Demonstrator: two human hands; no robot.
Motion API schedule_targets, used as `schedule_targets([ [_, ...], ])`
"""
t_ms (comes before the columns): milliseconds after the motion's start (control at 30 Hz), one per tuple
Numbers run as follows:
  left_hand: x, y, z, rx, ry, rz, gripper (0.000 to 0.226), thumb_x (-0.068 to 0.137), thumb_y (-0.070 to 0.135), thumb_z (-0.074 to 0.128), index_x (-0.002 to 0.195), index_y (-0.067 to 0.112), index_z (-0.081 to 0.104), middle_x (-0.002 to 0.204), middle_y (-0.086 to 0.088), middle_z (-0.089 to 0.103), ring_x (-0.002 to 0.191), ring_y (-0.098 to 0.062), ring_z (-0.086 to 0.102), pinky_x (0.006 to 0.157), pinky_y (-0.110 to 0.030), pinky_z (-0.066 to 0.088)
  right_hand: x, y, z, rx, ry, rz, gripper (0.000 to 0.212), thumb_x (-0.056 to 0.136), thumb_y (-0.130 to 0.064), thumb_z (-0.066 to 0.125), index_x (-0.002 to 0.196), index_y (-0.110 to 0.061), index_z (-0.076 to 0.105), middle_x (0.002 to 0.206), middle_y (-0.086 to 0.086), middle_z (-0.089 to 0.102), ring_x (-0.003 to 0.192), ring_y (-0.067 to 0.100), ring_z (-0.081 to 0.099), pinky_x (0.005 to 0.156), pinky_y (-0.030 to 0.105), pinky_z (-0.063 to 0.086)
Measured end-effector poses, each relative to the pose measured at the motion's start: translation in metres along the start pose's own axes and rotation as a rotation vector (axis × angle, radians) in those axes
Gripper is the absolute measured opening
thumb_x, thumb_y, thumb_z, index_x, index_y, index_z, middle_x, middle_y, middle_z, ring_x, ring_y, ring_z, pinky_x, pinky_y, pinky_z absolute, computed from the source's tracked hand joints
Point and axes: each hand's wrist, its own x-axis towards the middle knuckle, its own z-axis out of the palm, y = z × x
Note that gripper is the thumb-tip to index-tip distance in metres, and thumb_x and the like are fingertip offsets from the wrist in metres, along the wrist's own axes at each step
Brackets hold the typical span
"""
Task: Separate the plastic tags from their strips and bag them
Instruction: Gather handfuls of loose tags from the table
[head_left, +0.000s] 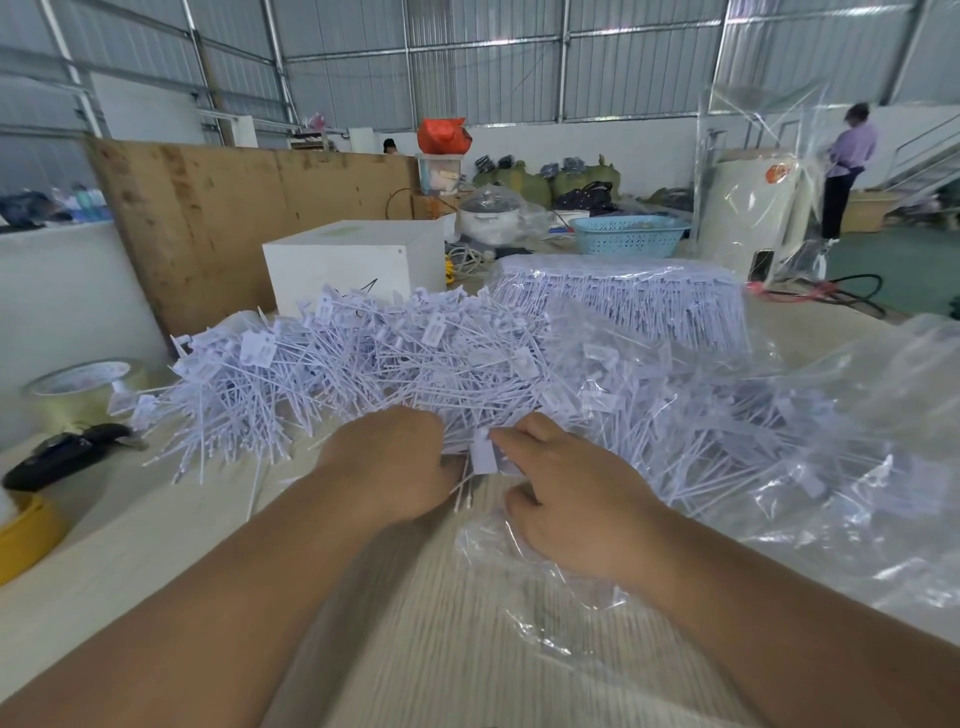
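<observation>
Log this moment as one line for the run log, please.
step: separating tags | left hand: grips tag bundle | right hand: pinches white tag | loose tag pile: behind hands | clear bag: right

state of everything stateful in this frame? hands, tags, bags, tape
left hand: fingers curled, gripping tags at the pile's near edge
right hand: pinching the same bunch of tags
loose tag pile: heaped, unbagged
clear bag: open, lying flat, partly filled with tags
far bag of tags: full, tags stacked neatly
tape roll: lying flat, untouched
</observation>
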Motion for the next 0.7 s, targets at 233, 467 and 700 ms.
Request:
schedule_targets([
  [233,0.007,-0.005,-0.002,0.113,0.102,0.011,0.016,0.095,0.034,0.048,0.083,0.024,0.049,0.076,0.003,0.050,0.075,-0.022,0.057,0.063,-0.030,0.042,-0.003,-0.001,-0.004,0.081,0.000,0.013,0.062,0.091,-0.027,0.047,0.147,-0.029,0.021,0.138,-0.011,0.034,0.110,0.015,0.053,0.084,0.035,0.050],
  [467,0.004,-0.031,-0.017,0.039,0.178,-0.002,0.034,0.100,0.047,0.035,0.073,0.027,0.040,0.074,0.006,0.048,0.075,-0.021,0.053,0.066,-0.032,0.044,-0.004,-0.003,-0.008,0.204,0.068,0.184,0.063,0.090,-0.025,0.053,0.144,-0.026,0.020,0.131,-0.009,0.021,0.081,0.017,0.060,0.070,0.041,0.056],
  [700,0.003,-0.046,-0.025,-0.082,0.256,0.039,0.038,0.099,0.043,0.036,0.068,0.023,0.040,0.066,0.006,0.047,0.068,-0.022,0.049,0.062,-0.034,0.039,-0.002,0.003,-0.009,0.258,0.037,0.261,0.010,0.089,-0.030,0.050,0.095,-0.024,0.054,0.083,-0.007,0.064,0.069,0.014,0.062,0.067,0.035,0.056],
])
